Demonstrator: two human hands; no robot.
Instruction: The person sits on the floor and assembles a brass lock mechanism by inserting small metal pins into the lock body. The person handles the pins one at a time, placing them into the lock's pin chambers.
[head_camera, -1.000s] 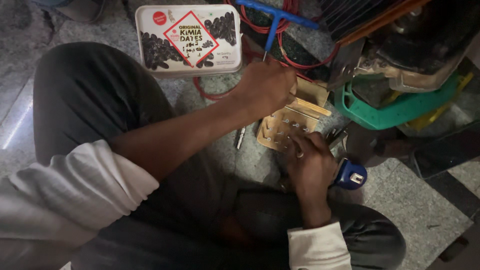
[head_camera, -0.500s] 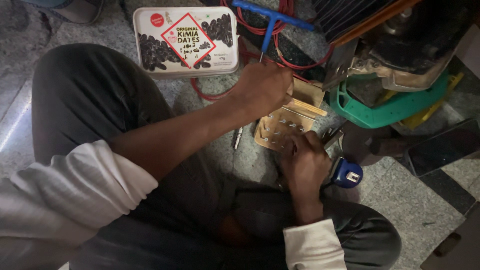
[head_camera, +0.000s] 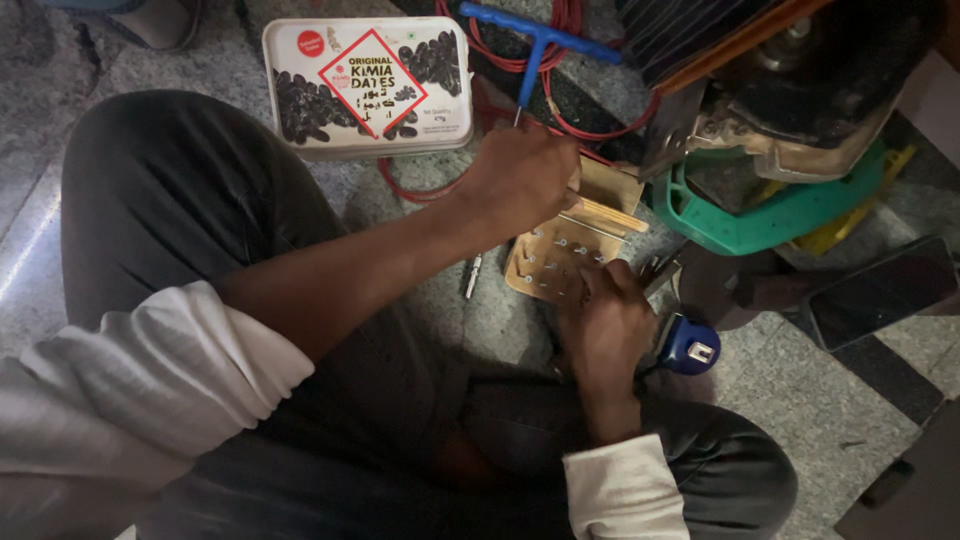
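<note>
A small wooden board (head_camera: 560, 262) studded with several screws lies on the stone floor between my knees. My left hand (head_camera: 522, 178) is closed over its upper edge, next to a lighter wooden strip (head_camera: 610, 212). The thin shaft of a blue T-handle tool (head_camera: 540, 38) runs down to this hand; whether the hand grips it is hidden. My right hand (head_camera: 606, 322) has its fingers curled onto the board's lower right edge. A blue-ended tool (head_camera: 690, 350) sits against that hand's outer side.
A white lidded food box (head_camera: 368, 85) stands on the floor beyond my left knee. Red cable (head_camera: 560, 20) coils behind the board. A green tub (head_camera: 770, 215) under dark machine parts crowds the right. A dark phone (head_camera: 880, 290) and a loose metal bit (head_camera: 472, 275) lie on the floor.
Both hands stay on the board in nearly the same places. Only the view has shifted slightly.
</note>
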